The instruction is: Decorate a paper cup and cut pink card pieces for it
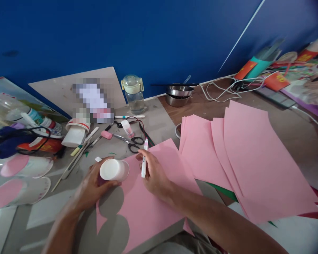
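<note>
My left hand (95,185) is wrapped round a white paper cup (111,170) at the left edge of a pink paper sheet (159,197). Rounded pieces are cut out of that edge, and grey table shows through the curves. Whether the cup rests on the paper or just above it I cannot tell. In my right hand (156,173) is a white marker pen (144,164), held between the fingers with its pink end pointing away from me. This hand is over the sheet, to the right of the cup. Black-handled scissors (134,143) lie just beyond the sheet.
More pink sheets (257,158) overlap at the right. Two cups with pink circles (21,192) lie at the left. Behind stand a water bottle (134,95) and metal bowls (179,96) against a blue wall. A pink eraser (106,134) lies near several pens. Part of a person blurs at the right edge.
</note>
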A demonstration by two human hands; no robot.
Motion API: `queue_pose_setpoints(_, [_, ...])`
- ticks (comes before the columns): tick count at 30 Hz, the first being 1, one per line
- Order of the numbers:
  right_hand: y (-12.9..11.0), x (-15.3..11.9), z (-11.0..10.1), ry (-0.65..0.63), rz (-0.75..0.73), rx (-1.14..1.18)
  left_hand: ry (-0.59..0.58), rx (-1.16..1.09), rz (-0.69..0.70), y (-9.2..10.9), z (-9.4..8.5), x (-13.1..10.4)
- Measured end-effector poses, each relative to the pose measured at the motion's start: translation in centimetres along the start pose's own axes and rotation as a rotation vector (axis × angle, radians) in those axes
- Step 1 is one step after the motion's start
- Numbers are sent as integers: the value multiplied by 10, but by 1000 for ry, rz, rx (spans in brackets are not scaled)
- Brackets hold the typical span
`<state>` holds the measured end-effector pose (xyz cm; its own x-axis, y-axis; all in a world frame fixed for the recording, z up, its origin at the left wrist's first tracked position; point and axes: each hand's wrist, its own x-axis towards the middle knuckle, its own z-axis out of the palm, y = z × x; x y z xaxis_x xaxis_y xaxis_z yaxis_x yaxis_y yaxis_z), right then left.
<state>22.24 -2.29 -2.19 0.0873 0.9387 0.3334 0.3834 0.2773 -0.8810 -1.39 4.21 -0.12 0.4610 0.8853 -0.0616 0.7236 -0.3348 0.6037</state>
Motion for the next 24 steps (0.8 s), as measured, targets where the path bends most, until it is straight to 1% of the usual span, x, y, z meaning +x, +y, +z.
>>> queue_pose_setpoints(4, [-1, 0, -1, 16, -19, -15, -14, 12, 12, -4, 0, -1])
queue_pose_setpoints(11, [-3, 1, -1, 24, -31, -14, -29, 36, -31, -5, -2, -1])
queue_pose_setpoints(18, [-2, 0, 0, 11, -34, -14, -38, 24, -12, -8, -1, -3])
queue_pose_setpoints(24, [-6, 4, -3, 14, -45, -26, -44, 31, 9, -8, -2, -5])
